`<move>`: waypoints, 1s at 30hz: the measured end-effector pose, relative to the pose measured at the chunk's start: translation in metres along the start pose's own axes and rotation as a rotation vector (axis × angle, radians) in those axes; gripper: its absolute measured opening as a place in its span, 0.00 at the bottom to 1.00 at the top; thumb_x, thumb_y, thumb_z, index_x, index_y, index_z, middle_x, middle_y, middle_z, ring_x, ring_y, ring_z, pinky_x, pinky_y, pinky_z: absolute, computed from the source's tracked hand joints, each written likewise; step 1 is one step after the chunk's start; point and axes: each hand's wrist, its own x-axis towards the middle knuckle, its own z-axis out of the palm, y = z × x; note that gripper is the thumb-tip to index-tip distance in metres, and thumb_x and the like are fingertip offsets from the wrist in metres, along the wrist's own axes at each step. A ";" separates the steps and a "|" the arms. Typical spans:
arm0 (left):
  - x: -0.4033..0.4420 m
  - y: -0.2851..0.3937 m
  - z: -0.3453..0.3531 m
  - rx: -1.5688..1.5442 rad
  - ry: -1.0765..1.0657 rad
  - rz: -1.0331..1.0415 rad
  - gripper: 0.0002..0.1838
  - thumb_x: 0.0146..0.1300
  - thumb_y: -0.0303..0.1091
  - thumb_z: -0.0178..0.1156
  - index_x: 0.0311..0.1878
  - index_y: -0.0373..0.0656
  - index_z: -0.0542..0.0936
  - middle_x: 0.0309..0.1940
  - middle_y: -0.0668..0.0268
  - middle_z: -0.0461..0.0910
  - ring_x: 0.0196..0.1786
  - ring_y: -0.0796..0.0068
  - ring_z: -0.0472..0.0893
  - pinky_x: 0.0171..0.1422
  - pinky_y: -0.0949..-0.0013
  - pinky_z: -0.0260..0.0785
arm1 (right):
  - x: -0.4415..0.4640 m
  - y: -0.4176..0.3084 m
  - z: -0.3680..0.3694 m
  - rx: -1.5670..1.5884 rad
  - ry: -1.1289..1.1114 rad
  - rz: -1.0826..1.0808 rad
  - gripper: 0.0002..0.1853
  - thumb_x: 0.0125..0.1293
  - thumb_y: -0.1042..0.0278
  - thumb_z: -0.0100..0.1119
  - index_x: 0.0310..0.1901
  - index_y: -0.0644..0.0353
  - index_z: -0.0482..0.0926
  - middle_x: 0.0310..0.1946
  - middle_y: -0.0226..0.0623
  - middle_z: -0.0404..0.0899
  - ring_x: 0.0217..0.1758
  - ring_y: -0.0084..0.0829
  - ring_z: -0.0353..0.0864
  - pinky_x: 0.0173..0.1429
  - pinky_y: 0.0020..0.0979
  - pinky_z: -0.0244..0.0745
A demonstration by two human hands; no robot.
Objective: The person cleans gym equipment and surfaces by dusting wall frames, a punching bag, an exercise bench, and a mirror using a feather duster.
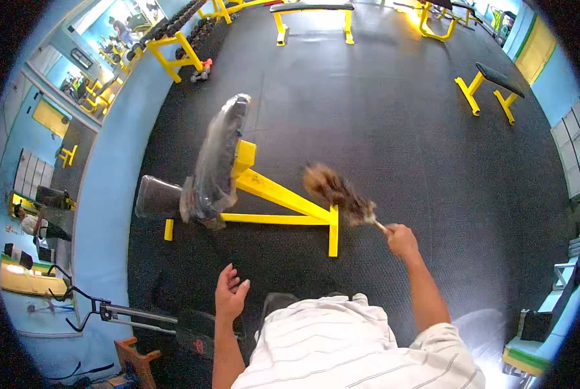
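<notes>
My right hand (401,240) is closed round the thin handle of a brown feather duster (342,193). The duster's feathers, a little smeared by motion, are at the rear upright of a yellow-framed workout bench (280,194); whether they touch it I cannot tell. Clear plastic covers the bench's black backrest (215,162) and its seat (160,196). My left hand (230,293) holds nothing. Its fingers are apart and partly curled, in the air on the near side of the bench.
A wall mirror (50,188) runs along the left. Dumbbells (200,71) lie by a yellow rack (173,57). Other benches stand at the back (312,8) and right (499,78). At lower left are a black machine with a metal rail (141,318) and a wooden stool (136,360).
</notes>
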 end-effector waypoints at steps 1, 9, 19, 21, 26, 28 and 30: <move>0.001 -0.001 0.007 0.001 -0.011 -0.002 0.35 0.54 0.31 0.65 0.65 0.41 0.62 0.57 0.51 0.69 0.54 0.63 0.74 0.55 0.64 0.69 | -0.004 -0.009 -0.014 0.341 0.095 -0.113 0.13 0.63 0.59 0.52 0.44 0.52 0.81 0.34 0.46 0.81 0.36 0.43 0.82 0.39 0.38 0.75; 0.043 0.039 0.046 0.098 -0.247 -0.087 0.36 0.55 0.34 0.64 0.66 0.41 0.60 0.61 0.51 0.66 0.60 0.59 0.71 0.59 0.62 0.68 | 0.046 -0.077 0.011 0.490 -0.091 -0.349 0.12 0.63 0.65 0.54 0.47 0.56 0.79 0.38 0.43 0.82 0.37 0.36 0.82 0.40 0.33 0.74; 0.122 0.054 0.055 0.155 -0.311 -0.049 0.35 0.55 0.37 0.64 0.65 0.41 0.62 0.59 0.49 0.67 0.56 0.55 0.74 0.59 0.58 0.68 | 0.046 -0.092 -0.041 0.194 -0.285 -0.141 0.11 0.63 0.66 0.55 0.44 0.57 0.81 0.31 0.40 0.81 0.35 0.25 0.77 0.41 0.29 0.72; 0.136 0.044 0.062 0.225 -0.414 -0.004 0.35 0.55 0.38 0.64 0.64 0.41 0.63 0.58 0.49 0.69 0.57 0.55 0.74 0.59 0.58 0.68 | 0.054 -0.097 -0.063 0.086 -0.260 -0.121 0.11 0.63 0.67 0.54 0.44 0.59 0.81 0.30 0.41 0.80 0.34 0.27 0.77 0.40 0.31 0.72; 0.156 0.056 0.063 0.267 -0.331 0.077 0.33 0.56 0.38 0.63 0.63 0.41 0.64 0.58 0.50 0.69 0.58 0.56 0.72 0.60 0.58 0.66 | 0.033 -0.148 -0.145 0.628 -0.472 -0.146 0.12 0.65 0.66 0.49 0.43 0.64 0.78 0.26 0.44 0.78 0.29 0.36 0.76 0.38 0.38 0.71; 0.161 0.067 0.064 0.233 -0.275 0.031 0.31 0.57 0.38 0.62 0.63 0.42 0.65 0.58 0.51 0.69 0.59 0.57 0.71 0.61 0.59 0.65 | 0.028 -0.160 -0.124 0.666 -0.565 -0.379 0.13 0.67 0.63 0.48 0.42 0.66 0.74 0.21 0.43 0.75 0.25 0.37 0.75 0.34 0.38 0.70; 0.168 0.075 0.066 0.519 -0.244 0.512 0.27 0.57 0.40 0.61 0.59 0.41 0.69 0.56 0.54 0.72 0.57 0.59 0.74 0.58 0.60 0.67 | 0.030 -0.167 -0.062 0.649 -0.668 -0.580 0.14 0.69 0.61 0.46 0.43 0.67 0.70 0.20 0.37 0.73 0.21 0.32 0.74 0.26 0.35 0.68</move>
